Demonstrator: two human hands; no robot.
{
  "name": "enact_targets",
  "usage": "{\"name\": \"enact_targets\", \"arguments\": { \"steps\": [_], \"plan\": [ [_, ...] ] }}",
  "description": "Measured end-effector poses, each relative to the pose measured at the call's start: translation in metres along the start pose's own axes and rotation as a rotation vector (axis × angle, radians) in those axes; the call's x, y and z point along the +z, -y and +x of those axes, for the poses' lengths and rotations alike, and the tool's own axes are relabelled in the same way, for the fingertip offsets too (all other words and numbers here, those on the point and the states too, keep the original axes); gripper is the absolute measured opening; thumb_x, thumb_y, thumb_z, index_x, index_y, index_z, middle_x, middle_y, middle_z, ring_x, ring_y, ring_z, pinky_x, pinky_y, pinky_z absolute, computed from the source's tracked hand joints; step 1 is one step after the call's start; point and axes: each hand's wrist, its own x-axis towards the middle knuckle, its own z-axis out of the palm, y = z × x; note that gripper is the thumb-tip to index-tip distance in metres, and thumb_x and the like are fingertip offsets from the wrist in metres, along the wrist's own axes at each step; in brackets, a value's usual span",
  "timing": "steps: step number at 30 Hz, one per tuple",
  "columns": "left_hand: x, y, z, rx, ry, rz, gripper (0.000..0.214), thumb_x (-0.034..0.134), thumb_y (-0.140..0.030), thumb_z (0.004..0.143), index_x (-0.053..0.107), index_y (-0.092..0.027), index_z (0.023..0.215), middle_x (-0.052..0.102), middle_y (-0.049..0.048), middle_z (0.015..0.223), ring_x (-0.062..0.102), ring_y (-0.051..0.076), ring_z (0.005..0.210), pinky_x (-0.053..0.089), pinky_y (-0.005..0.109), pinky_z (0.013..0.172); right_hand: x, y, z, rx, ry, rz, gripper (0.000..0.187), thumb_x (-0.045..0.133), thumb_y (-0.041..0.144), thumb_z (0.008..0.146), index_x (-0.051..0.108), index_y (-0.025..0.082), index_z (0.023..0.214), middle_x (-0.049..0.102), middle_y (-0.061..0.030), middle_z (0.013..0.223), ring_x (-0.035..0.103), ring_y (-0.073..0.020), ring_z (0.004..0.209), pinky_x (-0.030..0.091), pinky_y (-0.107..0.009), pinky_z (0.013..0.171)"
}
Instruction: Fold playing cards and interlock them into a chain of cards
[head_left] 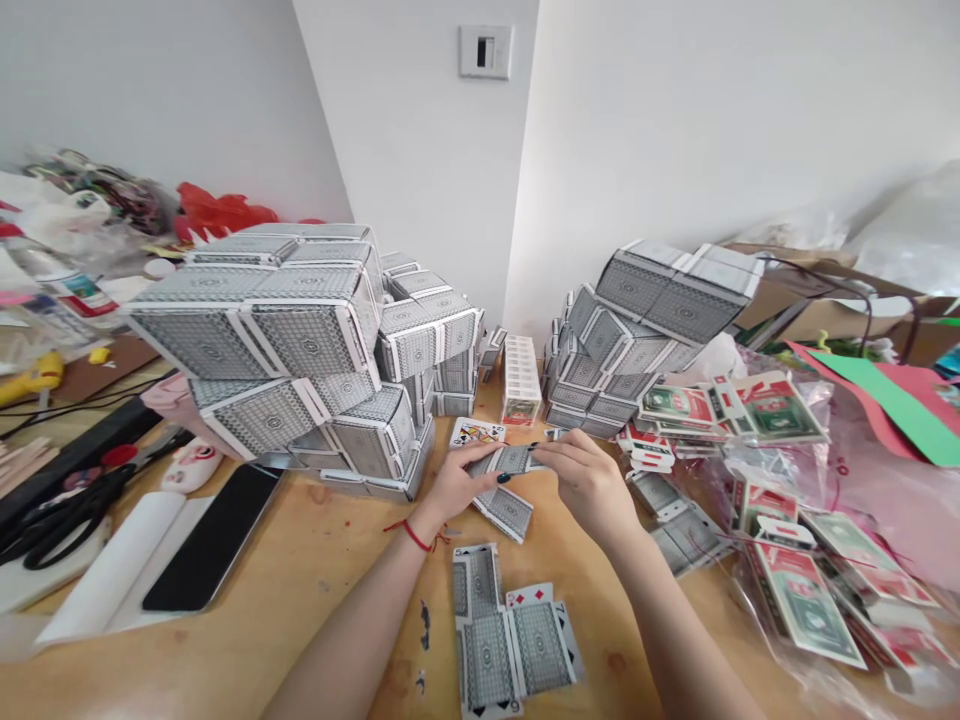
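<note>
My left hand [459, 482], with a red string bracelet at the wrist, grips the left end of some grey-backed playing cards [511, 459] between thumb and fingers. At their right end, my right hand [589, 478] has its bent fingers closed on the cards' edge. Just behind lies a face card [477, 432], face up. Beneath my left thumb is another grey piece made of cards [505, 512], touching the table. Nearer to me, joined or overlapping cards [487, 645] lie mostly back up, with a diamond card [529, 595] poking out.
Large structures of card-covered blocks stand at left [307, 335] and right [626, 345]. Between them is a stack of card boxes [520, 375]. A black phone [214, 540] and scissors [82, 515] lie left. Opened card boxes [806, 590] and plastic wrap fill the right.
</note>
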Motion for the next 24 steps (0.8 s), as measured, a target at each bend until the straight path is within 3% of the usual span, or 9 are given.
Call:
{"name": "enact_targets", "arguments": {
  "steps": [5,10,14,16,19,24],
  "plan": [
    [0.000,0.000,0.001,-0.002,-0.003,-0.041,0.042,0.065,-0.028,0.066,0.060,-0.013,0.105,0.060,0.0118,0.107,0.053,0.023,0.100,0.037,0.037,0.092,0.004,0.000,-0.001,0.144,-0.032,0.016,0.039,0.036,-0.003,0.072,0.056,0.017,0.098,0.062,-0.0060,0.081,0.055,-0.0181,0.079,0.048,-0.029,0.067],
    [0.001,-0.003,0.001,-0.051,-0.046,-0.122,0.040,0.063,-0.031,0.067,0.061,-0.014,0.103,0.060,0.0114,0.108,0.053,0.023,0.102,0.038,0.036,0.092,0.005,0.001,0.002,0.163,-0.114,0.068,0.032,0.039,0.005,0.078,0.058,0.022,0.097,0.063,-0.0046,0.084,0.055,-0.0185,0.081,0.047,-0.032,0.071],
    [0.001,-0.005,0.002,-0.123,-0.076,-0.305,0.044,0.057,-0.039,0.071,0.058,-0.012,0.105,0.064,0.0111,0.095,0.060,0.019,0.076,0.049,0.031,0.069,0.012,0.007,0.003,0.153,-0.195,0.176,0.029,0.043,0.009,0.080,0.061,0.024,0.097,0.064,-0.0039,0.097,0.054,-0.0191,0.092,0.045,-0.037,0.081],
    [-0.001,-0.004,0.003,-0.144,-0.116,-0.369,0.045,0.055,-0.040,0.072,0.058,-0.011,0.105,0.066,0.0091,0.083,0.059,0.016,0.064,0.049,0.029,0.062,0.015,0.011,0.004,0.169,-0.182,0.254,0.030,0.044,0.012,0.080,0.060,0.024,0.102,0.063,-0.0045,0.102,0.052,-0.0196,0.099,0.043,-0.038,0.085],
    [-0.003,-0.003,0.004,-0.158,-0.174,-0.415,0.043,0.055,-0.041,0.072,0.060,-0.011,0.103,0.065,0.0080,0.078,0.058,0.015,0.063,0.048,0.028,0.061,0.016,0.017,0.005,0.252,-0.123,0.446,0.028,0.042,0.020,0.083,0.060,0.024,0.105,0.061,-0.0053,0.107,0.049,-0.0200,0.105,0.039,-0.040,0.090],
    [-0.006,-0.002,0.003,-0.160,-0.056,-0.451,0.047,0.056,-0.043,0.070,0.059,-0.011,0.104,0.066,0.0083,0.080,0.059,0.017,0.061,0.048,0.031,0.059,0.008,0.013,0.009,0.471,-0.109,0.786,0.024,0.044,0.031,0.084,0.066,0.024,0.089,0.063,-0.0055,0.103,0.053,-0.0204,0.101,0.038,-0.039,0.091]
  ]
}}
